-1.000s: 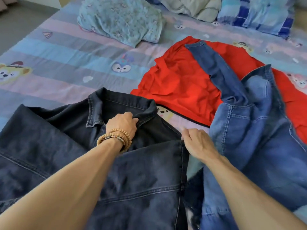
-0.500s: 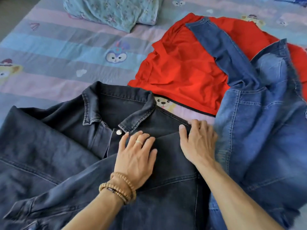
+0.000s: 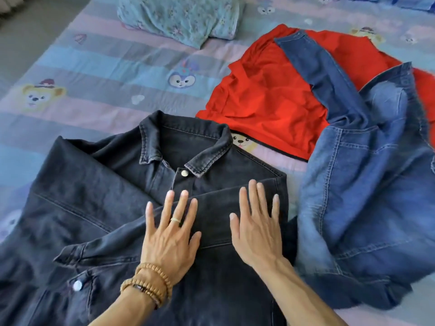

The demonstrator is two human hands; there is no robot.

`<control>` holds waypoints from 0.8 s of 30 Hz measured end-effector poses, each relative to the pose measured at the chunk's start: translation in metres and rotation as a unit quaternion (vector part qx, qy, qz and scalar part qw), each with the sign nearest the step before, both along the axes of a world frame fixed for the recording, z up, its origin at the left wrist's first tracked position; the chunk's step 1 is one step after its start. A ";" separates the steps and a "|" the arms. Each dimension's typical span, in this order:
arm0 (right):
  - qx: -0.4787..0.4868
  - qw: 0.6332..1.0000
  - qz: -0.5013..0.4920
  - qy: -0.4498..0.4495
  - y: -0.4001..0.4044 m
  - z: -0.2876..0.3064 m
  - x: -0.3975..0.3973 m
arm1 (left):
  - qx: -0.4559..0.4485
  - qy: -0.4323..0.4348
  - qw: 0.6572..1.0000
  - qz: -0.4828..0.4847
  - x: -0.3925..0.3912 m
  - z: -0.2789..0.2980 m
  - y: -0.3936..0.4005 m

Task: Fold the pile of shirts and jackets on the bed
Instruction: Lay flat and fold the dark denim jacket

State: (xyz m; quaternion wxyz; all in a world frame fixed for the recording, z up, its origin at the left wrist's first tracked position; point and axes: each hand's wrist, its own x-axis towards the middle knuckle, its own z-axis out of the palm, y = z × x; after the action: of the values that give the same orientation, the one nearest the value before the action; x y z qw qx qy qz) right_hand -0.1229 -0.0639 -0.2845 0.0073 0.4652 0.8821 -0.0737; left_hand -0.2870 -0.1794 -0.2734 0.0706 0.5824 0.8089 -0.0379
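Note:
A dark denim jacket (image 3: pixel 89 198) lies face up on the bed, collar away from me, with its right sleeve folded across the chest toward the left. My left hand (image 3: pixel 170 234) and my right hand (image 3: pixel 255 228) both lie flat with spread fingers on that folded sleeve, just below the collar. To the right a blue denim jacket (image 3: pixel 367 198) lies crumpled, one sleeve stretched over a red shirt (image 3: pixel 261 102) spread behind it.
The bed (image 3: pixel 94 74) has a striped pastel sheet with cartoon animals. A light floral bundle of cloth (image 3: pixel 181 17) sits at the far middle. The floor shows at the far left, past the bed's edge.
My left hand left the collar and came down flat on the folded sleeve. My right hand let go of the jacket's edge and flattened beside it. Both hands slid lower over the cloth.

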 end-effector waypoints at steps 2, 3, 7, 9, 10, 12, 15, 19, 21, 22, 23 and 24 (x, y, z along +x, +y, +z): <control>-0.029 0.996 0.078 0.022 -0.043 0.004 -0.004 | -0.025 -0.002 0.995 0.092 -0.010 -0.004 -0.050; -0.041 0.994 0.097 0.019 -0.057 0.000 0.000 | -0.048 -0.007 0.990 0.136 -0.015 -0.010 -0.067; -0.039 0.993 0.108 -0.025 -0.061 -0.034 0.011 | -0.081 -0.022 0.979 0.184 -0.025 -0.049 -0.084; -0.021 0.994 0.106 -0.023 -0.058 -0.041 0.010 | -0.072 -0.018 0.979 0.190 -0.025 -0.056 -0.082; -0.018 0.994 0.107 -0.027 -0.058 -0.040 0.009 | -0.065 -0.029 0.979 0.192 -0.026 -0.054 -0.081; -0.018 0.993 0.107 -0.040 -0.061 -0.032 0.008 | -0.050 -0.055 0.976 0.205 -0.029 -0.046 -0.081; -0.032 0.991 0.088 -0.096 -0.062 -0.020 0.003 | -0.066 -0.106 0.974 0.188 -0.037 -0.029 -0.082; -0.058 0.983 0.049 -0.165 -0.071 0.015 -0.035 | -0.043 -0.103 0.977 0.183 -0.055 0.005 -0.122; -0.055 0.985 0.098 -0.132 -0.078 0.036 -0.084 | -0.015 -0.100 0.958 0.269 -0.076 0.023 -0.157; -0.054 0.983 0.139 -0.106 -0.082 0.044 -0.107 | -0.007 -0.115 0.937 0.329 -0.085 0.027 -0.177; -0.045 0.978 0.187 -0.077 -0.089 0.051 -0.135 | 0.001 -0.111 0.911 0.397 -0.096 0.025 -0.197; -0.050 0.968 0.237 -0.060 -0.097 0.058 -0.169 | -0.013 -0.113 0.881 0.459 -0.110 0.021 -0.220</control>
State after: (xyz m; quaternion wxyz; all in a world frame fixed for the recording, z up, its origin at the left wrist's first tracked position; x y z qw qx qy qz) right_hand -0.2920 -0.1607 -0.2266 0.1010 0.2458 0.9602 -0.0861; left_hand -0.3969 -0.3999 -0.2520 0.1785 0.1451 0.9717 0.0540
